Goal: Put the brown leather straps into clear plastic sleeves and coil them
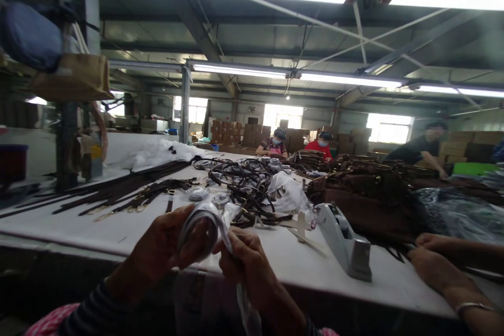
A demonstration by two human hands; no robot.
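Note:
A looped roll of pale strip (214, 216), wrapped in thin whitish material, is held up over the table's front edge. My left hand (159, 244) has its fingers wrapped round the left side of the loop. On the right side, my right hand (246, 257) pinches the strip where it leaves the loop, and a loose end hangs down below that hand. Beyond the hands lie a tangle of dark straps (240, 178) and crumpled clear plastic (287, 191). To the right stands a grey tape dispenser (346, 241).
Long dark straps with buckles (137, 197) lie on the left of the white table (90, 233). Brown bags (362, 202) are piled at the right. Another person's hands (444, 265) rest at the right edge. Several people are farther back.

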